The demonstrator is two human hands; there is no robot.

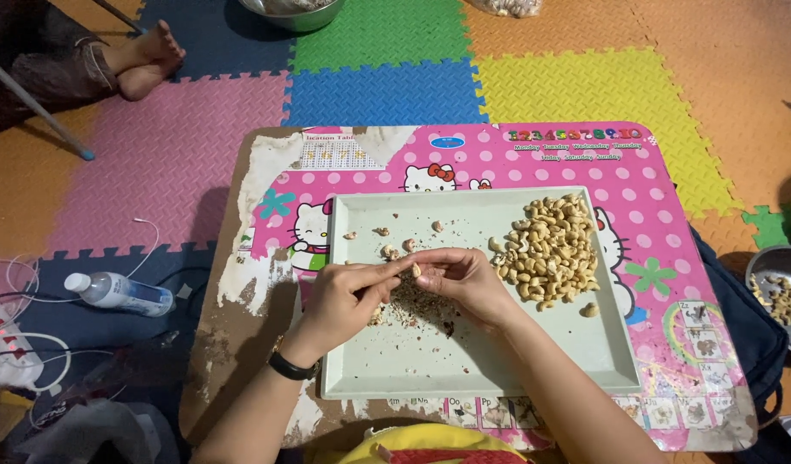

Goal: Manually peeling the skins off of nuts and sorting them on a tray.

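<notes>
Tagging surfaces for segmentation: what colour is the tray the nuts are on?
Pale grey-green, plain, no pattern: the tray, clearest in the head view.

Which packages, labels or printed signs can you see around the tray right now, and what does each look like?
Water bottle: lying on the floor mat left of the table, clear plastic, white cap, blue label.
Printed tabletop: low folding table under the grey tray, pink with white dots, cartoon cats, a small chart at its far left, coloured lettering along the far edge, picture squares at the near edge; print peeled off on the left.
No screens.
</notes>
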